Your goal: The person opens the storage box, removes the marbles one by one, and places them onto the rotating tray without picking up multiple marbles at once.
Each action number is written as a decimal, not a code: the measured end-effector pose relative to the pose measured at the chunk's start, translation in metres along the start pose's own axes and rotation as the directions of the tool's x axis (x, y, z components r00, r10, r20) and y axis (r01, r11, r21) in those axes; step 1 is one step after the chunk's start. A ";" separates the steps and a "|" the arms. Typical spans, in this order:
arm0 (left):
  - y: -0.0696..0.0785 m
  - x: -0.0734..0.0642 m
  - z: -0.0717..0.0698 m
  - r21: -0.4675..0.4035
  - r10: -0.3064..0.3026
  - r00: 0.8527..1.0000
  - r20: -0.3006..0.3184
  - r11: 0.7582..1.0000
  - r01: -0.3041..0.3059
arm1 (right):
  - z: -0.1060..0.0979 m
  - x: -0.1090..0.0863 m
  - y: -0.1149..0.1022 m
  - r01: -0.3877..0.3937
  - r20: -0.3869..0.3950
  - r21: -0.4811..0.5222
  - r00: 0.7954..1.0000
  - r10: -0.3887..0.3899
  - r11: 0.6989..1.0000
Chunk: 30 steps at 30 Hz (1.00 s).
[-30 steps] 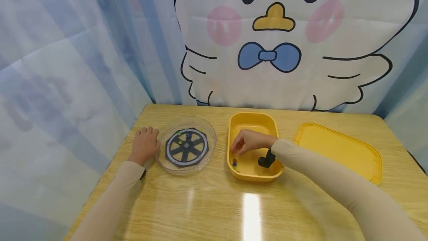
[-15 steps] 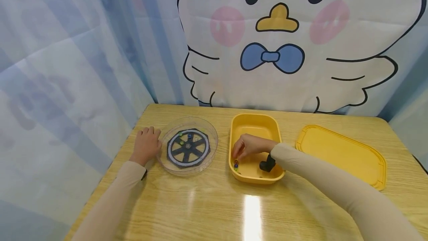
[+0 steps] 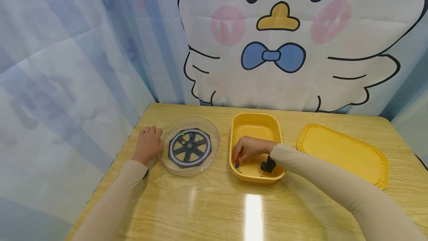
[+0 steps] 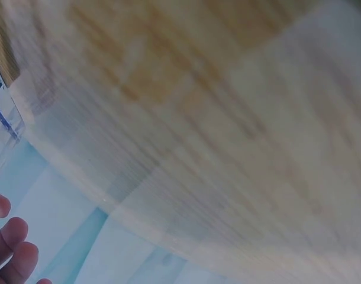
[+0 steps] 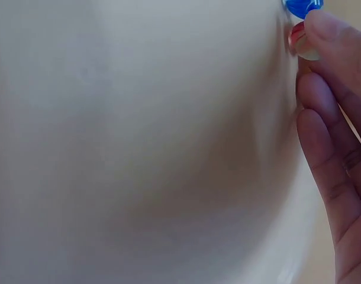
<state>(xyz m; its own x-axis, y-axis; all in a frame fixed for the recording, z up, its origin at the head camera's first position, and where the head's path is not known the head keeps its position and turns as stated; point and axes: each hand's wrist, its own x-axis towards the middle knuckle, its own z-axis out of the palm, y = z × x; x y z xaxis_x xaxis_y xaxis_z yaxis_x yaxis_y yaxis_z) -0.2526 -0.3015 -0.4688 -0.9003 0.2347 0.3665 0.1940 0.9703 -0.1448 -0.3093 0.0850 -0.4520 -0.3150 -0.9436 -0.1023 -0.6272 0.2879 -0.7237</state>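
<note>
My left hand (image 3: 149, 146) rests at the left rim of a round clear dish (image 3: 216, 131); the left wrist view catches only its fingertips (image 4: 21, 263), loosely bent. A dark six-spoked wheel shape with a pale ring (image 3: 190, 145) shows in the dish, with several marbles over it, among them a blue marble (image 3: 191, 135) and a green marble (image 3: 183, 141). Inside a yellow bin (image 3: 266, 122), my right hand (image 3: 250, 148) reaches to the front left corner. Its thumb and fingers pinch a red and clear marble (image 5: 305, 44), right beside a blue marble (image 5: 303, 6).
A yellow lid (image 3: 341, 155) lies flat on the wooden table (image 3: 200, 207), right of the bin. Behind the table hangs a curtain (image 3: 267, 88) with a cartoon bird. A black wrist camera (image 3: 268, 164) sits under my right wrist, inside the bin.
My right hand has come lower and nearer to the bin's front left corner, its fingers closing on the red marble. The left hand stays at the dish; the head view has shifted slightly.
</note>
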 end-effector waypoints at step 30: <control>-0.001 -0.001 0.000 -0.023 -0.007 0.999 -0.041 1.000 0.007 | 0.001 0.001 0.004 0.000 -0.026 -0.081 1.000 -0.003 0.997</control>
<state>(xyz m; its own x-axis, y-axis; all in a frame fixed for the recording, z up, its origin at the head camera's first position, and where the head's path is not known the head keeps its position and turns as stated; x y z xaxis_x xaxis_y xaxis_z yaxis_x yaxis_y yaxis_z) -0.2517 -0.3027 -0.4695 -0.8851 0.2297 0.4048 0.1968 0.9729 -0.1216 -0.3120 0.0848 -0.4556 -0.3319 -0.9397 -0.0825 -0.6831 0.2998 -0.6660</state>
